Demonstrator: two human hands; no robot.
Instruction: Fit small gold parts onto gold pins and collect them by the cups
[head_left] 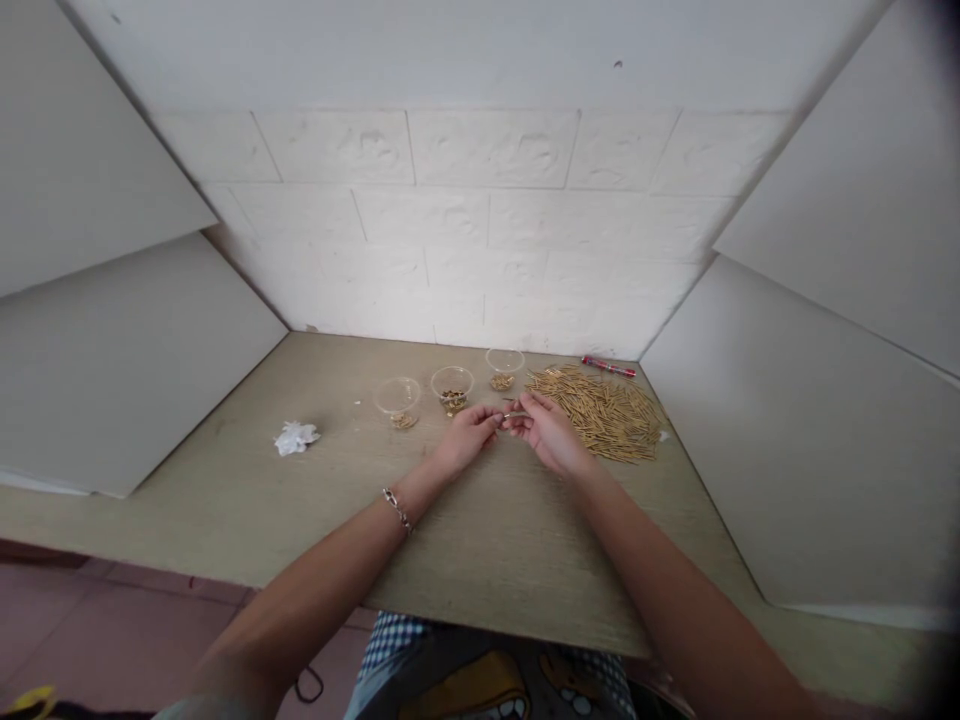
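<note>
My left hand [470,436] and my right hand [553,432] meet above the middle of the table, fingertips nearly touching. Between them runs a thin, shiny metal rod [517,414]. The fingers of my right hand are closed on this rod. My left thumb and forefinger pinch at its left end; whatever small part may sit there is too small to make out. Just right of my right hand lies a wide pile of thin brass-coloured rods [611,412]. Beyond my left hand stands a clear plastic cup [452,384] with small brass-coloured pieces in it.
Two more clear cups, one at the left [397,396] and one at the back [505,362], hold small golden parts. Crumpled white tissue [296,438] lies far left. A red tube [608,367] rests behind the pile. White boards [840,440] and a brick-patterned wall [480,220] enclose the table [510,540].
</note>
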